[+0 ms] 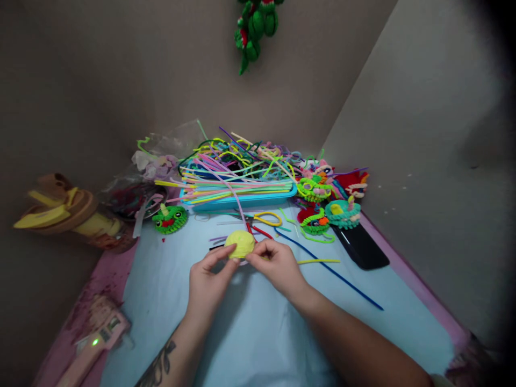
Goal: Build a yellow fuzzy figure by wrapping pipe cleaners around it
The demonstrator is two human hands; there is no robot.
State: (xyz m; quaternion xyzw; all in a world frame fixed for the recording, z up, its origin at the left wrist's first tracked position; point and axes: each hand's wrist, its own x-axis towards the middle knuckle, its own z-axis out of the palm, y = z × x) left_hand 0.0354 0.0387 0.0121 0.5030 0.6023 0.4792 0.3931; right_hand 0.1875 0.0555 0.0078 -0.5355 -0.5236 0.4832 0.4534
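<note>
Above the front part of the table, a yellow rounded piece (241, 243), apparently coiled from pipe cleaner, is held between my two hands. My left hand (212, 272) pinches its left and lower edge with thumb and fingers. At its lower right edge, my right hand (278, 267) closes in a pinch. A yellow pipe cleaner (318, 262) sticks out to the right from behind the right hand; whether it joins the rounded piece is hidden. Just beyond lie pliers with red handles (263, 231) and scissors with yellow handles (269, 218).
A blue tray (242, 201) heaped with coloured pipe cleaners stands at the back. Finished green (171, 219) and teal (342, 211) figures flank it. A black phone (365, 248) and a dark blue pipe cleaner (346, 282) lie right. Front left is a glue gun (99, 336) with a green light.
</note>
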